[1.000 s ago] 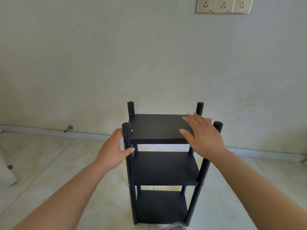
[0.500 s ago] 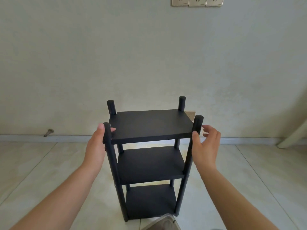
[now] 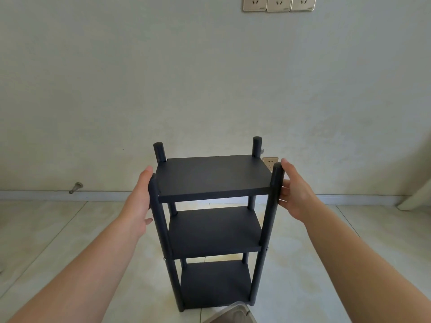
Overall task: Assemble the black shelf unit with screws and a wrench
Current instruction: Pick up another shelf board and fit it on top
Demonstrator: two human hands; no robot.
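The black shelf unit (image 3: 211, 176) stands upright on the tiled floor, with three boards between four round posts. My left hand (image 3: 140, 199) lies against the front-left post (image 3: 161, 224) at the height of the top board, fingers straight up and thumb beside the post. My right hand (image 3: 296, 192) touches the front-right post (image 3: 272, 201) from the right, its fingers relaxed and one pointing up. A small screw head shows low on each front post. No wrench or loose screw is in view.
A pale wall stands close behind, with sockets high up (image 3: 278, 3) and one low socket (image 3: 270, 162) behind the unit. A metal door stop (image 3: 75, 187) sits at the skirting on the left. A white leg (image 3: 415, 197) leans at far right; a clear bag (image 3: 233, 313) lies at the bottom edge.
My right hand came off the top board and down to the front-right post. My left hand's fingers straightened beside the front-left post. The view shifted right.
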